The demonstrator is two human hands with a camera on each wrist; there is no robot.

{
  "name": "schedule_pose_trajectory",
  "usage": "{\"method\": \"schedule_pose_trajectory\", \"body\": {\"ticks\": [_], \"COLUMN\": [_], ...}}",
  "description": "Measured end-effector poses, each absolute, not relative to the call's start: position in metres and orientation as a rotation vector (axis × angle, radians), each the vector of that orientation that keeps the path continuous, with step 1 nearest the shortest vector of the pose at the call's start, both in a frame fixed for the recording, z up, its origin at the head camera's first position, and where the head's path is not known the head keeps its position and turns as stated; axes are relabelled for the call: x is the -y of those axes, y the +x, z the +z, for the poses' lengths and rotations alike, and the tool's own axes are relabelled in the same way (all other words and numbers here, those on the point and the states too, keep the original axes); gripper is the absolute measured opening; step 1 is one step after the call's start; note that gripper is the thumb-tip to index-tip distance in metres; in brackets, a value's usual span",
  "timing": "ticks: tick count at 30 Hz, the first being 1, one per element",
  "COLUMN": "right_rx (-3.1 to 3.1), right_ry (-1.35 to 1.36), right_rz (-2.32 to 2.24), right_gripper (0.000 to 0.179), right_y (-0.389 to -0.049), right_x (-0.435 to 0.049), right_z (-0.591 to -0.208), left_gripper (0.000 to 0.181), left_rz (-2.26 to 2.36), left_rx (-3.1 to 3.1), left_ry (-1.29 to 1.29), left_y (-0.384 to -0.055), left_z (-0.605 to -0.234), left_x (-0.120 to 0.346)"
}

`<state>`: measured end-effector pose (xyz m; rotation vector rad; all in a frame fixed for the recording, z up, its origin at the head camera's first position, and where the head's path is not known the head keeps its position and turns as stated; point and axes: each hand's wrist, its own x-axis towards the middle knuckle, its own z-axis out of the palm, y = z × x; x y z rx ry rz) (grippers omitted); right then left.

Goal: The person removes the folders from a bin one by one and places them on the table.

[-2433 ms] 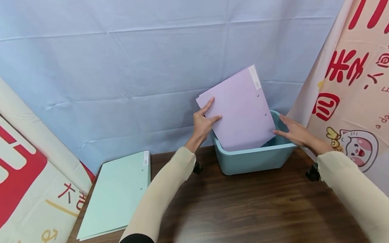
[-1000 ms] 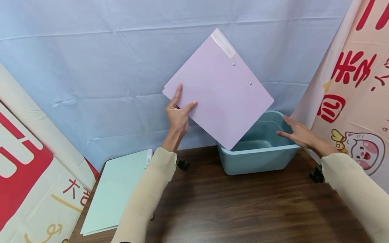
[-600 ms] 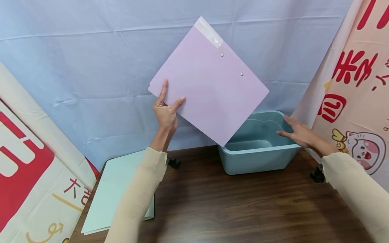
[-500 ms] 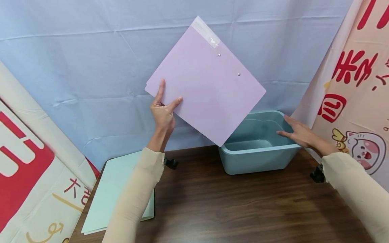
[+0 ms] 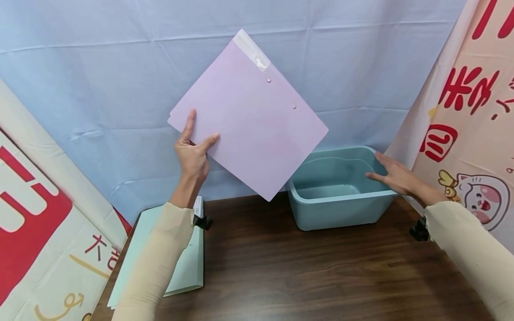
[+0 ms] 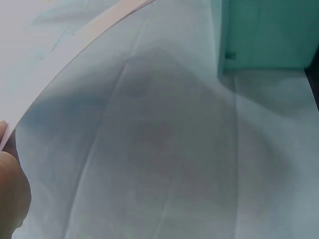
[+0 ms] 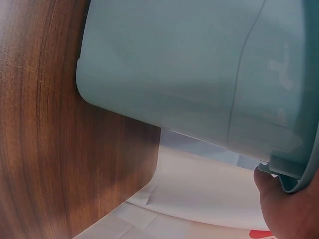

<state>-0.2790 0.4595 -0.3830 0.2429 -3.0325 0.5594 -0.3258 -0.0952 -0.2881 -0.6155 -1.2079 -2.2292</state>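
Observation:
My left hand (image 5: 192,154) grips a purple file folder (image 5: 249,116) by its lower left edge, thumb on the near face. The folder hangs tilted in the air against the blue cloth, with a pale label strip and two rivets along its upper right edge. Only part of the left hand (image 6: 12,191) shows in the left wrist view, beside the folder's edge. At the right end of a teal plastic bin (image 5: 341,200), my right hand (image 5: 395,176) holds the rim. The right wrist view shows that hand (image 7: 289,209) around the rim, beside the bin's wall (image 7: 174,64).
A mint green folder (image 5: 186,263) lies at the left of the brown wooden table (image 5: 281,267), partly under my left sleeve. Blue cloth (image 5: 120,89) hangs behind. Printed banners stand at the left (image 5: 24,223) and right (image 5: 470,111).
The purple folder came up out of the bin in my left hand, tilted over, and moved left, lately also slightly lower. The right hand stays at the bin's right end.

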Motion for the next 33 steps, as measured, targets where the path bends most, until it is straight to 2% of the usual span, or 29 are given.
{"method": "schedule_pose_trajectory", "body": {"ticks": [33], "right_rx": [3.04], "right_ry": [0.258], "right_rz": [0.569], "right_gripper": [0.102], "right_y": [-0.281], "right_x": [-0.464], "right_z": [-0.384], "left_gripper": [0.091], "left_rz": [-2.31], "left_rx": [1.535], "left_ry": [-0.568], "left_y": [-0.286], "left_z": [-0.296], "left_x": [0.197]}}
